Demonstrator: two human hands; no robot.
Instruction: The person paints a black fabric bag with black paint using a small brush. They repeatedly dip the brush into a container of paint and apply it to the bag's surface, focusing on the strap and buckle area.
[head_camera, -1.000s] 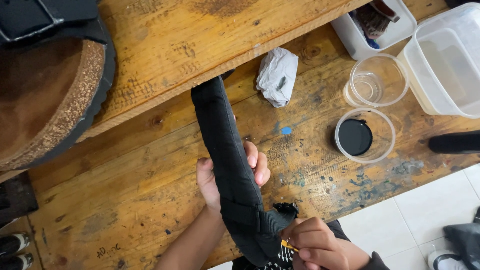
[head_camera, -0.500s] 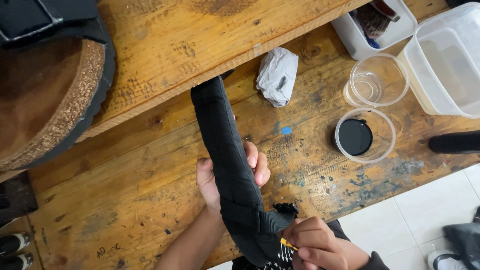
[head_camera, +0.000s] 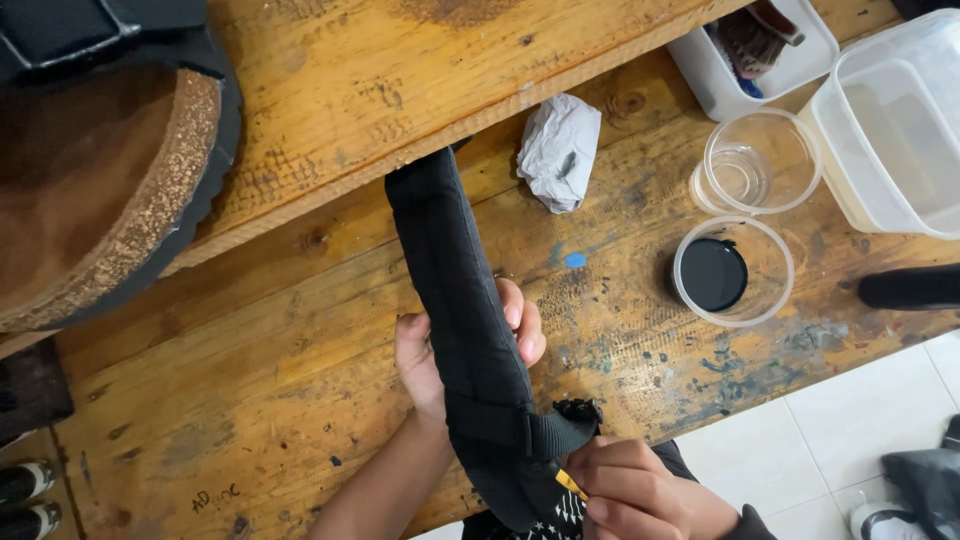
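Note:
A long black padded strap (head_camera: 455, 300) runs from under the upper wooden shelf down toward me. My left hand (head_camera: 425, 355) wraps around its middle from behind, fingertips showing on the right side. A black webbing band crosses the strap's lower end and finishes in a frayed tip (head_camera: 578, 410). My right hand (head_camera: 635, 485) pinches a small yellow-handled tool (head_camera: 571, 485) whose tip touches the strap just below that band.
A cork-soled black sandal (head_camera: 100, 170) lies on the upper shelf (head_camera: 380, 80). On the paint-stained bench (head_camera: 260, 400) sit a crumpled white paper (head_camera: 560, 150), an empty clear cup (head_camera: 755, 160), a cup of black liquid (head_camera: 725, 272) and clear plastic tubs (head_camera: 890, 120).
The yellow tool's tip has moved up and left against the strap. My left hand and the strap have hardly shifted.

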